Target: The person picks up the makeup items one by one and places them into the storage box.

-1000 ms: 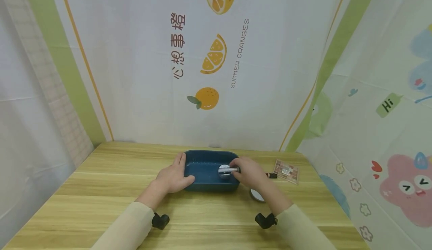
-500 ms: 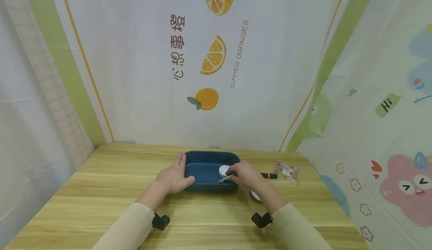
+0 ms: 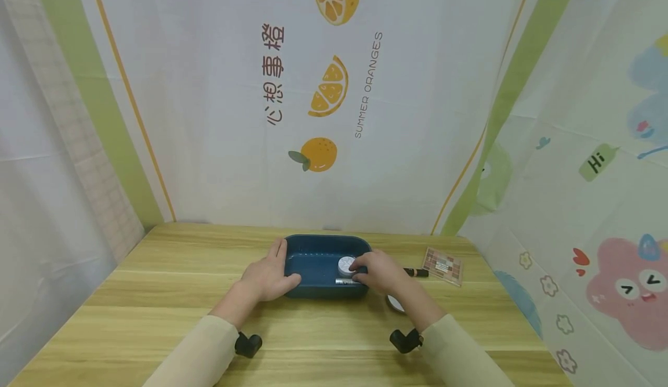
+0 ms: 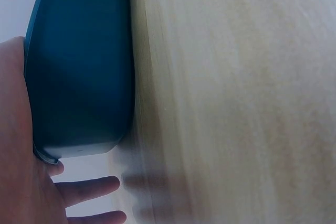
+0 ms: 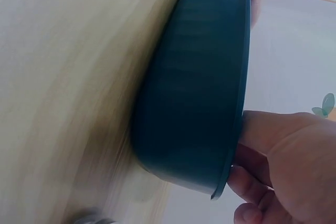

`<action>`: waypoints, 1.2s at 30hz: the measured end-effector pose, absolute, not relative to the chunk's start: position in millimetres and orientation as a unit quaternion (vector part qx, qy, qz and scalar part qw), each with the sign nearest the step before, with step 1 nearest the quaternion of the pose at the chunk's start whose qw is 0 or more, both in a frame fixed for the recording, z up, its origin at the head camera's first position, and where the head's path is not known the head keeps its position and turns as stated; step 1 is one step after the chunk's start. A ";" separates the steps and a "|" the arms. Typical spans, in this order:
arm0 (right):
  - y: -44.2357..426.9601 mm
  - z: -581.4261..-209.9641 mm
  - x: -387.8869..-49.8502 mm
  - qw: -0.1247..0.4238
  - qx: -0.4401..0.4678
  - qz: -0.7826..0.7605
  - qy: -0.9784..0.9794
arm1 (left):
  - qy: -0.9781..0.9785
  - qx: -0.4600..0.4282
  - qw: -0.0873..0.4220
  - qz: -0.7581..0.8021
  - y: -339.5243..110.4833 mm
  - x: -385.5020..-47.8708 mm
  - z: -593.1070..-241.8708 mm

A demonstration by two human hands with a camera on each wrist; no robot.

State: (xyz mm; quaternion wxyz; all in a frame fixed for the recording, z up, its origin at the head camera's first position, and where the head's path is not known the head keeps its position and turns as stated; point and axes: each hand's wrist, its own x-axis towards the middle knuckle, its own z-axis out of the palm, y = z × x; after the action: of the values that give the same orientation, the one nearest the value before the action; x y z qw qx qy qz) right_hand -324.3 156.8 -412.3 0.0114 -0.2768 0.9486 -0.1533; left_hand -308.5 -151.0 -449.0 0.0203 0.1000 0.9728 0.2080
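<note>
A dark blue rectangular tray (image 3: 313, 271) stands on the table between both hands. My left hand (image 3: 270, 274) rests against its left end, fingers extended along the side and thumb near the front rim. At the right end, my right hand (image 3: 383, 272) reaches over the rim with bent fingers, index and thumb slightly apart. Inside, near these fingertips, sits a round white-silver tin (image 3: 346, 266). A slim silver tube (image 3: 345, 281) lies flat along the front wall, its right end hidden under the fingers. In the right wrist view, the tray wall (image 5: 194, 87) hides the fingertips.
Right of the tray lie a black stick with a pale band (image 3: 416, 272) and a checked brown palette (image 3: 442, 265). A round object with a white top (image 3: 395, 303) is partly hidden by the right forearm. A printed curtain (image 3: 323, 201) hangs behind the table.
The silver tube has gone down from above the tin to the tray's front wall and now lies level. My right hand has lowered slightly, with its fingers loosened. The left hand stays put.
</note>
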 end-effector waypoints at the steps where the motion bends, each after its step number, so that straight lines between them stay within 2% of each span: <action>1: 156.8 -412.2 -324.3 0.012 -0.276 -0.154 0.949 | 0.973 0.099 0.021 0.207 -150.8 -308.7 -449.1; 11: 160.4 -412.3 -325.9 0.008 -0.259 -0.161 0.953 | 0.974 0.098 0.026 0.204 -151.1 -308.8 -449.9; 36: 182.0 -406.7 -325.5 -0.043 -0.230 -0.213 0.948 | 0.972 0.102 0.020 0.209 -151.7 -309.2 -450.6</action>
State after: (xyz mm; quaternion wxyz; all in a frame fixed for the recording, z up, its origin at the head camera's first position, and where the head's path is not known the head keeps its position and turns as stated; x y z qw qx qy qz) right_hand -325.5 182.0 -406.7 -0.0426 -0.2304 0.9485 -0.2133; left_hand -309.2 -151.7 -450.6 0.0197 0.1016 0.9724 0.2090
